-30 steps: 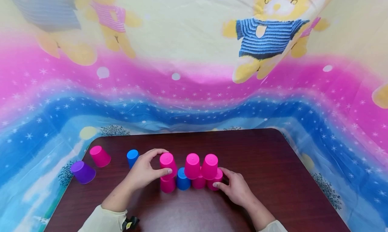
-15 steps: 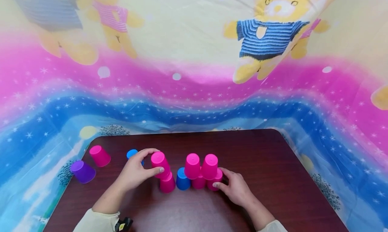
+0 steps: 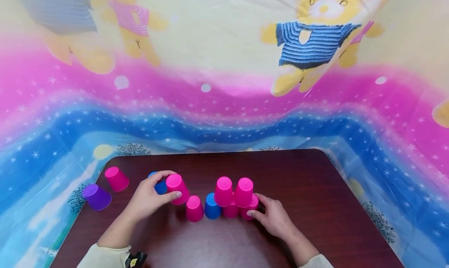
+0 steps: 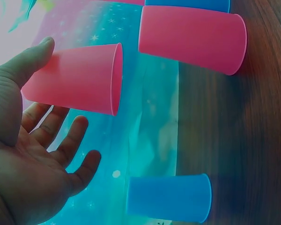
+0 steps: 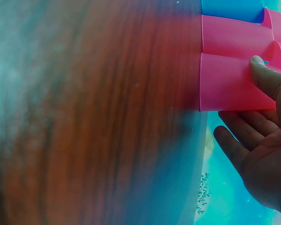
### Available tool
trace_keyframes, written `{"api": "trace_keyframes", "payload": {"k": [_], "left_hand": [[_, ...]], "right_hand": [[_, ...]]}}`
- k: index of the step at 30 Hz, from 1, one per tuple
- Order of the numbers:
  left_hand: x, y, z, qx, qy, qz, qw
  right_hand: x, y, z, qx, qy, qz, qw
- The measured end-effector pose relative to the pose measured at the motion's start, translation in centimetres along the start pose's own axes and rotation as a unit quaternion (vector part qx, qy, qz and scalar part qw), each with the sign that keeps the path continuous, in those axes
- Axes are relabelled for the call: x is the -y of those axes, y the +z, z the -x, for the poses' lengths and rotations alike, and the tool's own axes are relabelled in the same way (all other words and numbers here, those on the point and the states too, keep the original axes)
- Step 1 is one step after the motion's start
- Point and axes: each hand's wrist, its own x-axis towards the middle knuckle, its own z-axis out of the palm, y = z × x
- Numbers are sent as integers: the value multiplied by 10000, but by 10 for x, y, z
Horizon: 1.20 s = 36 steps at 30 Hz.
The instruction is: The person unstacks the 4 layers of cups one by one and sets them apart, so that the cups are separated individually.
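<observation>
My left hand (image 3: pixel 151 194) pinches an upside-down pink cup (image 4: pixel 77 78) between thumb and fingers, holding it raised above the table. Just right of it a row of upturned cups stands on the table: a pink cup (image 3: pixel 194 209) at the left end, a blue cup (image 3: pixel 212 206), then a pink cup (image 3: pixel 230 210) and another pink cup (image 5: pixel 236 84) at the right end. My right hand (image 3: pixel 273 216) holds that end cup by its side. Two more pink cups, one left (image 3: pixel 223 192) and one right (image 3: pixel 243 193), rest in a second layer on the row's right part.
Behind my left hand stands a blue cup (image 4: pixel 168 198), partly hidden in the head view. Farther left, near the table edge, are a purple cup (image 3: pixel 97 197) and a pink cup (image 3: pixel 117 179). A patterned curtain (image 3: pixel 224 116) hangs around the dark wooden table (image 3: pixel 298 166).
My left hand has carried its pink cup leftward, off from above the row's left pink cup. The right hand stays at the end cup.
</observation>
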Motion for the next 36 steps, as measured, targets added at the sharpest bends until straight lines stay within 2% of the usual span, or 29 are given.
{"api": "trace_keyframes", "payload": {"k": [6,13,28,36], "left_hand": [[0,-6,0,-34,-93,3,10000],[2,-12,-1,-133,-86,-78,9998],[4,-25,0,-217,-25,68,9997],[8,-36,1,-372,17,-128,9992]], "right_hand": [[0,-1,-1,-26,-16,28,10000],[0,-2,-2,3,35,15,10000],[0,0,0,15,27,-44,10000],[0,0,0,1,19,-69,10000]]}}
